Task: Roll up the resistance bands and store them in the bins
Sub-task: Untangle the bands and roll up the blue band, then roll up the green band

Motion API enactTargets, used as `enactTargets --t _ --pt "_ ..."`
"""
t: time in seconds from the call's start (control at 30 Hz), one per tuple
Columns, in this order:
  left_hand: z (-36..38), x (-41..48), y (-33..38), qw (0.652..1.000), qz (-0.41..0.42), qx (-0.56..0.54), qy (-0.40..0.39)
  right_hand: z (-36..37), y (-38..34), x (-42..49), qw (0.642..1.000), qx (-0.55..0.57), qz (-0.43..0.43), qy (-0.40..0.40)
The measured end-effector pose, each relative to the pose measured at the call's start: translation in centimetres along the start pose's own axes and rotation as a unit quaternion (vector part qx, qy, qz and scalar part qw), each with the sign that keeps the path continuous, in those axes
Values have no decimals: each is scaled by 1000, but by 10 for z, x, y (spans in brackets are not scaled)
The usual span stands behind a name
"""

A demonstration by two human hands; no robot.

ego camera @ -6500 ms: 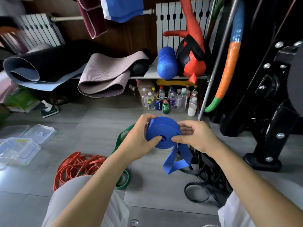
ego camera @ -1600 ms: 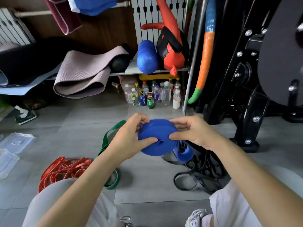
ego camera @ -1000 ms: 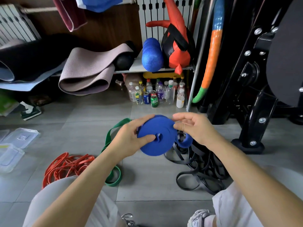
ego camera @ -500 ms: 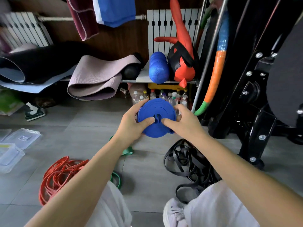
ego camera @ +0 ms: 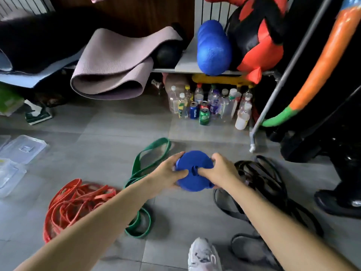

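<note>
While gripped between both hands [ego camera: 195, 173], blue band coil [ego camera: 192, 179], flat face toward camera.

Blue band [ego camera: 192, 171]: wound into a flat round coil, held above the floor, face toward the camera | Green band [ego camera: 145, 167]: unrolled, long loop on the tiles | Red bands [ego camera: 76, 202]: loose tangled heap, left of green | Black bands [ego camera: 261, 184]: loose pile, right | Clear bins [ego camera: 13, 153]: far left, on the floor
</note>
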State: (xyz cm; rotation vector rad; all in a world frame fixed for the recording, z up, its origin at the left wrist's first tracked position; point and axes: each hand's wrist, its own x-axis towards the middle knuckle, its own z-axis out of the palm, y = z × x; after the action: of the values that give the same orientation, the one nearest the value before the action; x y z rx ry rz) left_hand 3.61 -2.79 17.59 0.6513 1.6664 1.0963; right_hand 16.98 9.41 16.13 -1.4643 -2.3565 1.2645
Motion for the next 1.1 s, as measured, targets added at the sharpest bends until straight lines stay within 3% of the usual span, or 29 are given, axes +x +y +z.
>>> enactTargets --t 0.1,0.17,0.37,0.6,0.73,0.83,0.93,1.03,1.1 --pt "-5 45 -49 986 -36 139 89 49 39 38 997 -4 62 -40" --pt "-8 72 -77 985 -58 155 55 79 61 64 994 -18 90 -58" --pt "-12 132 -144 976 -206 76 7 154 118 126 987 -75 123 -68" --pt "-2 165 -217 943 -334 -8 -6 214 170 152 984 -134 78 -87" --pt "-8 167 -240 947 -319 -20 9 213 175 152 985 -107 81 -108" --pt "-29 160 -244 951 -275 131 51 201 181 152 983 -116 95 -111" --pt "-55 136 -246 915 -232 322 77 193 185 145 980 -131 105 -104" --pt "-72 98 -255 842 -243 482 16 193 186 127 982 -134 113 -67" --pt "-74 74 -271 810 -283 509 -67 196 183 111 984 -126 105 -69"
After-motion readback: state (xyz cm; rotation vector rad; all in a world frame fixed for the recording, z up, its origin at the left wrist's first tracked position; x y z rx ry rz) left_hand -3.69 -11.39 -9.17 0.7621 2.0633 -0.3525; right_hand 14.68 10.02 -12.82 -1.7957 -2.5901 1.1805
